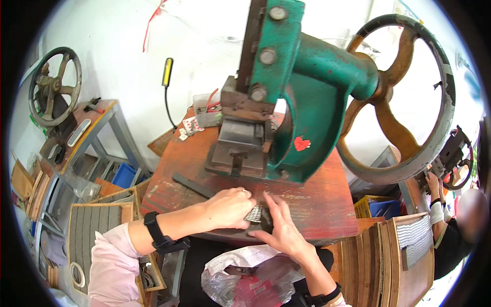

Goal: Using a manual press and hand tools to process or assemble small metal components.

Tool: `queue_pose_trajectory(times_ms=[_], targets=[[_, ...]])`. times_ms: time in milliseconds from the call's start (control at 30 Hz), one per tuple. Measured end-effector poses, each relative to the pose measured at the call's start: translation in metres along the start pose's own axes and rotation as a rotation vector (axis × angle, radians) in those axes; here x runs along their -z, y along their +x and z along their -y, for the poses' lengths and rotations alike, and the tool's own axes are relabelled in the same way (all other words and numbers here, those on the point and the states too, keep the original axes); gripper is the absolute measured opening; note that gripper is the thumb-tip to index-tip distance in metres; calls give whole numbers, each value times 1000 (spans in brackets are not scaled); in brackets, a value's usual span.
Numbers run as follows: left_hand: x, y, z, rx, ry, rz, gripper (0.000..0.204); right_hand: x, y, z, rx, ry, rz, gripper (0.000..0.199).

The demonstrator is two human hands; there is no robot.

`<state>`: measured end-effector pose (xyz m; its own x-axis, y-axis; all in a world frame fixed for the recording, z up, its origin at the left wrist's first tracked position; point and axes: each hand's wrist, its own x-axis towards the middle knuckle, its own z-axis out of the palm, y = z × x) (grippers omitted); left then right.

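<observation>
My left hand (pixel 231 209) is curled closed over the front of the red-brown wooden table (pixel 322 210). At its fingertips shows a small ribbed, silvery stack of metal pieces (pixel 254 214), partly hidden by the fingers. To the right of that stack, my right hand (pixel 282 228) has its thumb and fingers apart, close beside the pieces. A dark flat metal bar (pixel 192 185) lies on the table beyond my left hand. Behind both hands stands a green hand press (pixel 319 123) with a steel die block (pixel 240 133) and a large handwheel (pixel 444 110).
A clear plastic bag (pixel 250 279) lies at my lap. Wooden trays hold grey strips (pixel 97 230) at left and silvery pieces (pixel 415 238) at right. A clear bin (pixel 207 116) and a gooseneck lamp (pixel 167 77) are behind. Another person's sleeve (pixel 452 250) shows far right.
</observation>
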<state>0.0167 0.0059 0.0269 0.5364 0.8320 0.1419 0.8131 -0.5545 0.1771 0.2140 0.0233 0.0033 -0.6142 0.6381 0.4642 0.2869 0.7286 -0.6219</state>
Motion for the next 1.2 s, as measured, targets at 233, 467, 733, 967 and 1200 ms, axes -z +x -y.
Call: queue_pose_trajectory(times_ms=[233, 467, 733, 967, 1200], targets=[[-19, -18, 1, -51, -191, -180, 71, -1, 6, -36, 94, -87, 133, 63], [-18, -31, -3, 48, -409, -354, 65, 5, 27, -8, 72, -17, 88, 65], [34, 17, 68, 210, -513, -950, 101, -5, 140, -1, -82, 121, -215, 93], [54, 49, 114, 395, -258, -755, 98, -10, 188, -30, -212, -39, -351, 71], [48, -60, 115, 544, -179, -221, 51, -10, 183, -25, -174, 27, -368, 73]])
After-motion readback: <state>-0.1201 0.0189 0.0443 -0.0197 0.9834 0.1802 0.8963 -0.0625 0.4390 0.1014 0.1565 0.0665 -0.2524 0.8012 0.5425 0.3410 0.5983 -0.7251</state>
